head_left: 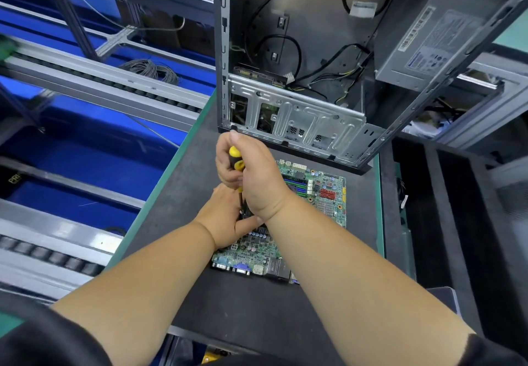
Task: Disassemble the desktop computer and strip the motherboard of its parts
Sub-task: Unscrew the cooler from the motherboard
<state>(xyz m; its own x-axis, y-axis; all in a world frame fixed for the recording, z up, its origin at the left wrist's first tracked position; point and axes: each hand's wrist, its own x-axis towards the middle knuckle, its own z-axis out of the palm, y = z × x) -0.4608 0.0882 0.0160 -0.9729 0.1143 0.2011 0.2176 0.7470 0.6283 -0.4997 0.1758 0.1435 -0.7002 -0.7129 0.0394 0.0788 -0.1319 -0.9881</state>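
Motherboard [300,222] is out of the case [314,80] and flat on the dark mat [257,308], right hand [251,177] wrapped round the yellow-black screwdriver [236,157], left hand [225,222] steadying a part at its tip, so stripping looks barely begun.

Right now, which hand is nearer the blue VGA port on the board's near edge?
Left. The left hand rests on the motherboard just beyond the VGA port; the right hand grips the screwdriver higher, farther away.

Both hands [245,188] curled, right [251,174] above left [225,220].
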